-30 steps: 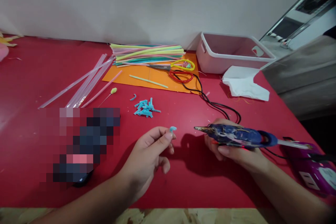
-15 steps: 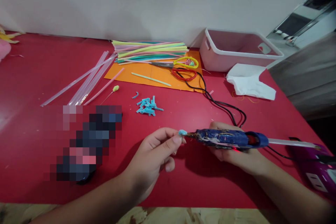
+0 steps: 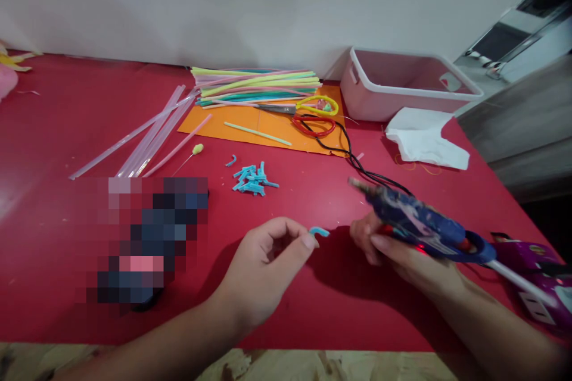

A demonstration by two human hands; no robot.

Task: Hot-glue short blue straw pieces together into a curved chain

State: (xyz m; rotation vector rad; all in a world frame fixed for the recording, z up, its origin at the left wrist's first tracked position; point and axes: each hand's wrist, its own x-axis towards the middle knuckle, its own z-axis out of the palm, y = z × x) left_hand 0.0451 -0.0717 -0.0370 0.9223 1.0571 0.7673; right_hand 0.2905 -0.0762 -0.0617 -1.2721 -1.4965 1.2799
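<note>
My left hand (image 3: 263, 268) pinches a small curved blue straw piece (image 3: 319, 231) between thumb and fingertips, just above the red table (image 3: 313, 202). My right hand (image 3: 402, 250) grips a blue glue gun (image 3: 420, 223); its nozzle tilts up and to the left, away from the blue piece. A clear glue stick pokes out of the gun's back end. A little pile of cut blue straw pieces (image 3: 252, 179) lies beyond my left hand.
Colourful straws (image 3: 257, 84), yellow-handled scissors (image 3: 308, 108) and a red loop lie on orange paper (image 3: 250, 125). Clear tubes (image 3: 147, 134) lie left; a blurred patch (image 3: 147, 238) covers the table front left. White bin (image 3: 402, 86), tissue (image 3: 424, 140), black cord (image 3: 370, 172), purple power strip (image 3: 540, 280) are right.
The gun's nozzle touched the blue piece half a second ago; it has now lifted away up and to the right. My left hand still holds the piece, turned slightly.
</note>
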